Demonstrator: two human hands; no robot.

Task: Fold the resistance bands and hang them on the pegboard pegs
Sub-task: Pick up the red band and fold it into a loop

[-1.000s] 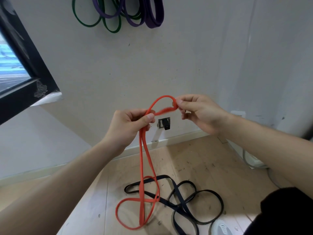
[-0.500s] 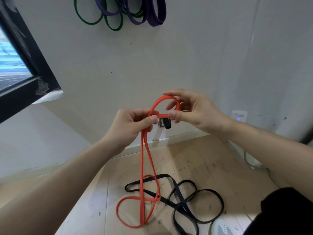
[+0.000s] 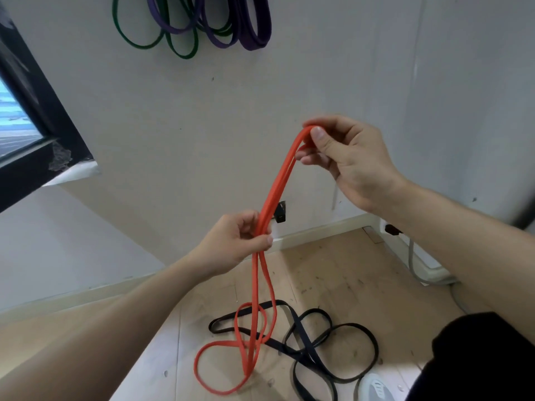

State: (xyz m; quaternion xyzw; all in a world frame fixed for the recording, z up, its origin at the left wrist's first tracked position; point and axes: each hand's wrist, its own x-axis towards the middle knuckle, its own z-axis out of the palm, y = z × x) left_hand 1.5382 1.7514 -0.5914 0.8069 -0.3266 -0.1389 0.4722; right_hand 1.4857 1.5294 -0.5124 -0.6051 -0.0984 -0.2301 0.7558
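— Pale wall [image 3: 289, 91] ahead, wooden floor [image 3: 333, 273] below, a dark window frame [image 3: 43, 111] off to one side. Where's the band being worked?

— The orange band [image 3: 278, 180] runs doubled between both hands. The right hand [image 3: 347, 160] is up high, thumb and fingertips pinching the bend at the top. The left hand [image 3: 234, 241] sits lower, fingers closed round the 2 strands as they pass through. Below it the rest drops to the floor and lies in loose loops.

— And the others?

— A black band [image 3: 359, 328] is sprawled on the floor, with the orange tail lying across part of it. Green bands [image 3: 136, 39] and purple bands [image 3: 254, 30] hang on the wall above — their pegs are out of frame, so I can't say how they sit.

— So how should this fold go?

— My reading: it's partway through. Keep the right pinch firm on the bend so the fold point doesn't slip, and let the strands run through the left hand lightly, flat and side by side rather than twisted. The tail looks crossed over itself on the floor, so I'd lift it clear of the black band before gathering, or it may drag that one along.

— Then hang it?

— Once the lengths match, probably yes — with the top loop held open enough to go over a peg.
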